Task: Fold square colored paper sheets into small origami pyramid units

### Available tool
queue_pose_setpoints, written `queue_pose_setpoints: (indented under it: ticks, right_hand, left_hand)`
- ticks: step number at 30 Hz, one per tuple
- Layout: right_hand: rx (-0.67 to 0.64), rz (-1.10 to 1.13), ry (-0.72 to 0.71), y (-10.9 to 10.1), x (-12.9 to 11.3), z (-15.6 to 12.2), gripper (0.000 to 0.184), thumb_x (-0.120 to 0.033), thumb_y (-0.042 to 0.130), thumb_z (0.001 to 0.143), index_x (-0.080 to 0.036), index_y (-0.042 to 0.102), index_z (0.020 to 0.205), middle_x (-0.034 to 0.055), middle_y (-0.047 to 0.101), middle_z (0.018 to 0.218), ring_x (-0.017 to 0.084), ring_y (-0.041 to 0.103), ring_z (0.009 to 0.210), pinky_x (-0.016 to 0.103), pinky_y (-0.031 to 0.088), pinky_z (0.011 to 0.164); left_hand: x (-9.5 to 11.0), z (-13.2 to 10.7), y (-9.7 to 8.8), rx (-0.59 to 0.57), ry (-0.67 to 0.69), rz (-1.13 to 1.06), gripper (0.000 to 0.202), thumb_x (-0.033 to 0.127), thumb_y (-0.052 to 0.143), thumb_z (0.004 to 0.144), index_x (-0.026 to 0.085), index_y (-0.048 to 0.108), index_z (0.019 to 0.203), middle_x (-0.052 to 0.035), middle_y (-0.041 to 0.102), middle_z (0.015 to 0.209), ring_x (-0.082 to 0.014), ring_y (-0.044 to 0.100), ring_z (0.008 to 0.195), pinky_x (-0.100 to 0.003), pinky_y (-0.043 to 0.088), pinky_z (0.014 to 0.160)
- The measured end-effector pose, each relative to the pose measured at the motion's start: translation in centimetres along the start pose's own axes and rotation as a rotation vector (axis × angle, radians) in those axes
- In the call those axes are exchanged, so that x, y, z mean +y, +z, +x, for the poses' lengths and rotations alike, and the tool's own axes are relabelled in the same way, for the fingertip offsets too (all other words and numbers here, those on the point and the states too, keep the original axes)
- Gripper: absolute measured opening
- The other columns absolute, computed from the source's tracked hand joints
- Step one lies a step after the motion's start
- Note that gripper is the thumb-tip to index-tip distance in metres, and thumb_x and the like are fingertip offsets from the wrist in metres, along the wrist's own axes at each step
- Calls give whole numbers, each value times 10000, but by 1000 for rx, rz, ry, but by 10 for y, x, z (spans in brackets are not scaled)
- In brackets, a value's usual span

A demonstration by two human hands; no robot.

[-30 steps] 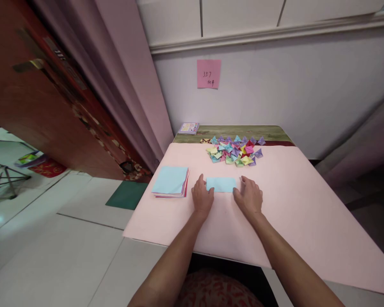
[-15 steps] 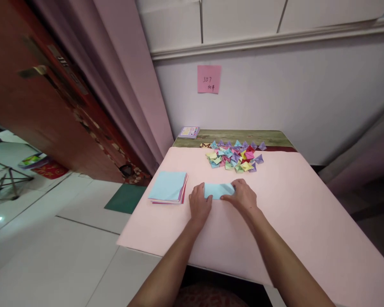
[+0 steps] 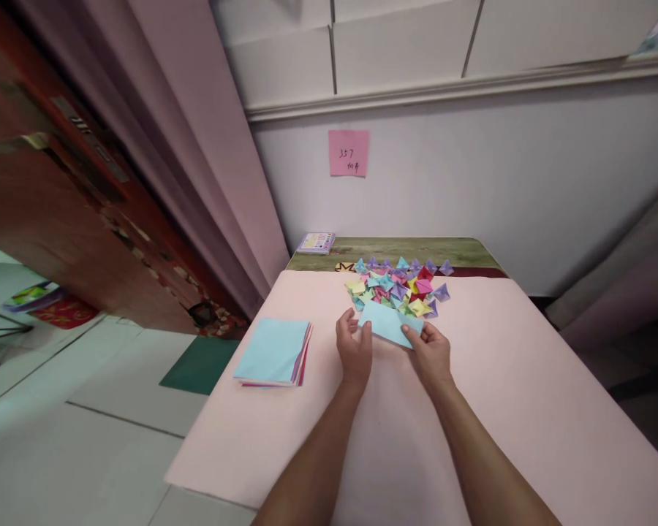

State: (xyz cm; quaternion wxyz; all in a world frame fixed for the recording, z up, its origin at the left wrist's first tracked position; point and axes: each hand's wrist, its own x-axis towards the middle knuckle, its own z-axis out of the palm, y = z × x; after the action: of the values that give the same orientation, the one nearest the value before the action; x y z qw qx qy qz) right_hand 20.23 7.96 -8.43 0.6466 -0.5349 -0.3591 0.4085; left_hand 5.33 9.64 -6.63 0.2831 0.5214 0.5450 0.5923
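Observation:
A light blue sheet of origami paper [image 3: 390,323], folded into a rectangle, is held tilted just above the table, in front of a heap of small folded paper pieces. My right hand [image 3: 433,351] pinches its right end, thumb on top and fingers behind. At the left end is my left hand [image 3: 355,351], its thumb and fingers apart; the thumb is close to the paper's edge, and I cannot tell whether it touches. Left of my hands lies a stack of square paper [image 3: 274,351], light blue on top with other colours below.
The heap of colourful folded paper pieces [image 3: 398,288] sits toward the back of the pink-covered table [image 3: 504,394]. A small pile of printed cards [image 3: 316,242] lies at the back left corner. A pink note [image 3: 349,153] is on the wall. A curtain and door stand left.
The folded blue paper has risen off the table and turned at a slant. My left hand has loosened from its left end, while my right hand keeps its grip. The camera view has shifted.

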Motion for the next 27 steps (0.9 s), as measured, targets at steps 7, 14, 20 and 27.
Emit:
queue_pose_setpoints:
  ticks: [7,14,20,27]
  right_hand:
    - [19,160,32,13,-3,1,343,-421,796,706,-165,658,887,25,704,743,158,619,612,285,524,564]
    - [-47,29,-27,12,-12,-4,309,-439,672,824,-178,654,990,10,659,701,141,582,576,256,498,541]
    - [-263,-103,-201,-5,-10,3,478,-292,593,853,-260,547,1328,42,696,1062,166,671,829,338,553,792]
    - [-265,-309,-326,-9,0,4,135,-227,689,756,-236,760,870,40,705,933,170,651,759,268,526,640]
  left_hand:
    - [0,0,10,-431,-446,-456,412,504,740,724,129,674,882,-66,698,730,-166,648,614,-292,543,624]
    - [-2,6,11,-355,-563,-485,338,446,791,658,124,687,660,-41,644,522,-139,562,434,-258,464,455]
    - [-5,16,4,-301,-631,-578,372,412,819,594,141,568,551,18,528,420,-73,441,351,-197,289,365]
    - [-6,12,1,-433,-579,-511,362,411,791,648,139,572,553,14,532,429,-75,450,368,-199,305,378]
